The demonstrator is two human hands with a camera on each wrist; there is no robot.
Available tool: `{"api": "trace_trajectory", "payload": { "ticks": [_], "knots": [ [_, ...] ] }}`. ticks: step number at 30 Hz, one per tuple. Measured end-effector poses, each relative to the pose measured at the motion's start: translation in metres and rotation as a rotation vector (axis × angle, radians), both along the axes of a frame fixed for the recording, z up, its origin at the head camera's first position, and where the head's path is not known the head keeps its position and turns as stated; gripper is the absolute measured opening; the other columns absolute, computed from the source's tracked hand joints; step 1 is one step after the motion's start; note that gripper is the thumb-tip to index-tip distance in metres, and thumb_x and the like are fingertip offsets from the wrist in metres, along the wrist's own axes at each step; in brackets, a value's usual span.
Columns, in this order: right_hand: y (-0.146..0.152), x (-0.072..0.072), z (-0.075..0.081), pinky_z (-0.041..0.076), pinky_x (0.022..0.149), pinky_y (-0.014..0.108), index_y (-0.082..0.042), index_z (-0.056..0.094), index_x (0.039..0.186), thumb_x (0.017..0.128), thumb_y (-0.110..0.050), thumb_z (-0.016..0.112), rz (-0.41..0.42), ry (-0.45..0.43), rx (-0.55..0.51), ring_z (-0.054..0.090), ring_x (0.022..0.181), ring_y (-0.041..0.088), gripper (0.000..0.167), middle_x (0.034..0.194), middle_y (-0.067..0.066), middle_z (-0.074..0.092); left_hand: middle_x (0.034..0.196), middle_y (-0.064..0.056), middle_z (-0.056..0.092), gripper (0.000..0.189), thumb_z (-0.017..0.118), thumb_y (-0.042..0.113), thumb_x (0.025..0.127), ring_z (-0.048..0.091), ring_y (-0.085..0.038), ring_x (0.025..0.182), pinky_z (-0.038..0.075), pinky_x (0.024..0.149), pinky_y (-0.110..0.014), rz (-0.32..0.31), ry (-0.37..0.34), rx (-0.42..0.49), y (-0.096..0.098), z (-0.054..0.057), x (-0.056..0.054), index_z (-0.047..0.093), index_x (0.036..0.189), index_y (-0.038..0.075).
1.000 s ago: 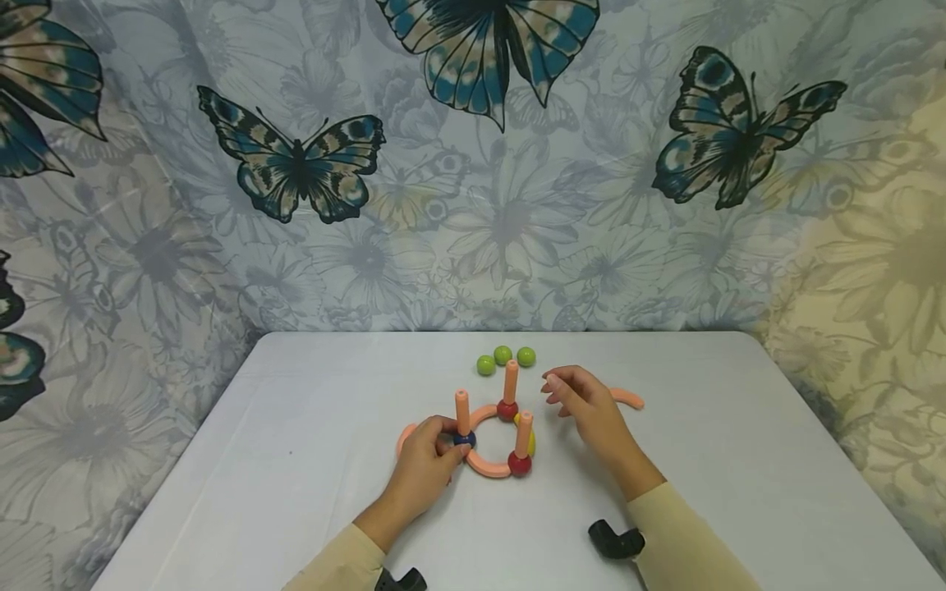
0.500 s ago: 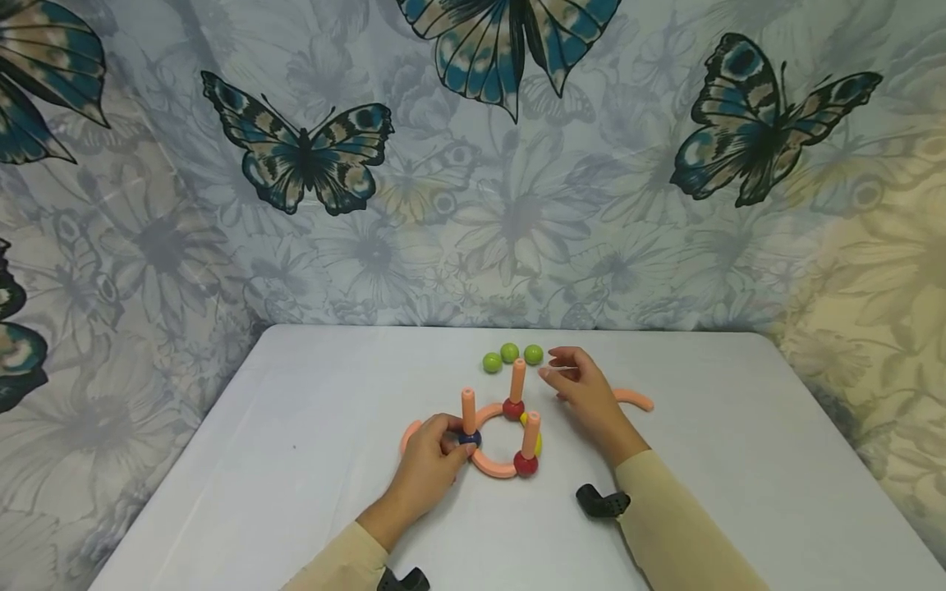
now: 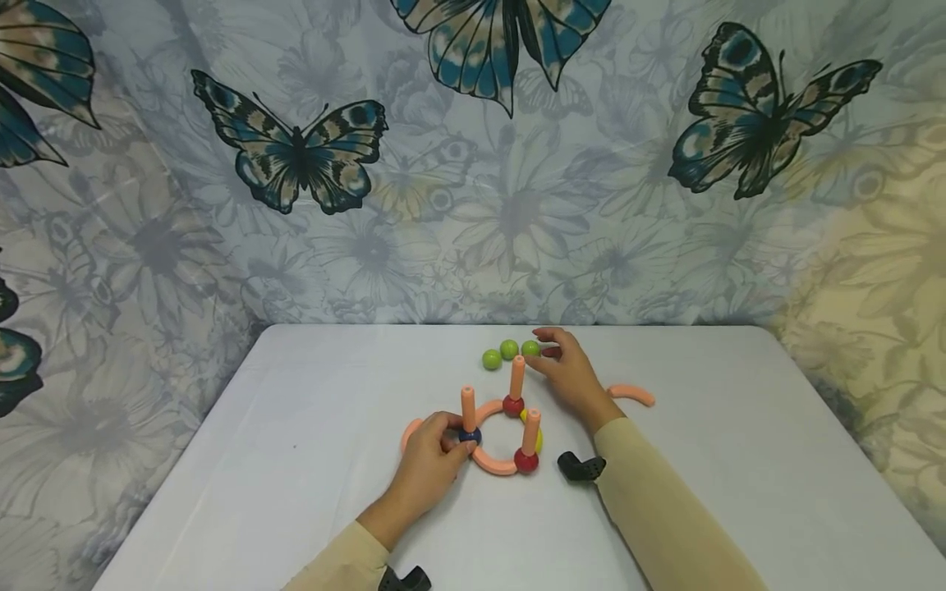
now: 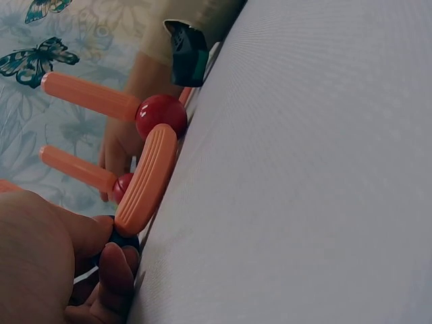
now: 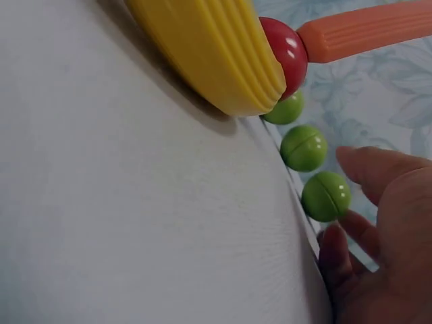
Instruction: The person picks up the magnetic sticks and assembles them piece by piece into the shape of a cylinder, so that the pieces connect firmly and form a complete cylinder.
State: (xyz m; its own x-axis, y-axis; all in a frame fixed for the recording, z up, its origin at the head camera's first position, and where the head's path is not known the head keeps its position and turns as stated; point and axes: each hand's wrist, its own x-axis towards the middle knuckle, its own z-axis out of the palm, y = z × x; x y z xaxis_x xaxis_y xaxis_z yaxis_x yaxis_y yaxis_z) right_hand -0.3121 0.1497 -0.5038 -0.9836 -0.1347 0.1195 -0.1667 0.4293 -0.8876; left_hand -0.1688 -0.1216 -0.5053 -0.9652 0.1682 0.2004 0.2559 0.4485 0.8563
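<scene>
My left hand point(image 3: 424, 464) pinches the dark blue ball point(image 3: 469, 437) at the left of a ring-shaped magnetic-stick build lying on the table. Orange curved sticks point(image 3: 493, 467) and a yellow curved stick point(image 3: 538, 443) form the ring, with two red balls point(image 3: 526, 461) between them. From each of the three balls a straight orange stick point(image 3: 468, 409) stands upright. Behind the ring, my right hand point(image 3: 565, 371) reaches to the rightmost green ball point(image 5: 326, 196), thumb and fingers spread around it. Thumb and ball are apart in the right wrist view.
Two more green balls point(image 3: 491, 359) sit left of the reached one. A loose orange curved stick point(image 3: 631, 395) lies right of the right wrist. Another orange curved piece point(image 3: 411, 432) is partly hidden behind the left hand. A butterfly-print cloth point(image 3: 473, 205) hangs behind the white table point(image 3: 296, 509).
My right hand has moved away from me and leftward, from right of the ring to the rightmost green ball. The left hand keeps its hold on the blue ball.
</scene>
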Motion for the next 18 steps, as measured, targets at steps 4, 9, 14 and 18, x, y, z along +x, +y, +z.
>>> {"api": "trace_trajectory", "payload": {
  "ticks": [4,9,14,18],
  "knots": [
    [-0.003,-0.003,0.000,0.045,0.111,0.054,-0.006,0.065,0.142,0.105,-0.015,0.076,-0.005,0.013,0.051,0.056,0.131,0.038,0.040,0.144,0.017,0.056,0.086,-0.001,0.057,0.022,0.077,0.004,0.101,0.060,-0.010,0.057,0.050,0.052,-0.027,0.000,-0.003,0.002,-0.001,0.001,0.000,0.070,0.122,0.004],
    [-0.004,0.001,0.002,0.046,0.109,0.054,-0.005,0.065,0.133,0.104,-0.015,0.075,-0.072,-0.006,0.081,0.058,0.125,0.035,0.032,0.134,0.016,0.063,0.087,-0.001,0.057,0.022,0.077,0.004,0.102,0.060,-0.011,0.057,0.051,0.052,-0.026,-0.001,-0.007,0.009,-0.001,0.001,0.001,0.070,0.122,0.005],
    [-0.002,0.007,0.001,0.047,0.108,0.053,-0.005,0.063,0.135,0.104,-0.016,0.076,-0.073,-0.048,0.102,0.058,0.123,0.034,0.036,0.133,0.016,0.064,0.086,-0.001,0.057,0.022,0.078,0.005,0.102,0.060,-0.010,0.057,0.050,0.052,-0.026,-0.002,-0.011,0.011,-0.001,0.000,0.001,0.070,0.122,0.005],
    [0.000,0.012,0.002,0.047,0.109,0.053,-0.003,0.063,0.139,0.103,-0.015,0.076,-0.049,-0.046,0.116,0.059,0.124,0.035,0.040,0.136,0.017,0.063,0.086,-0.001,0.057,0.021,0.078,0.005,0.101,0.060,-0.010,0.057,0.050,0.052,-0.026,-0.004,-0.001,0.016,-0.002,0.000,0.000,0.070,0.121,0.004]
  ]
}}
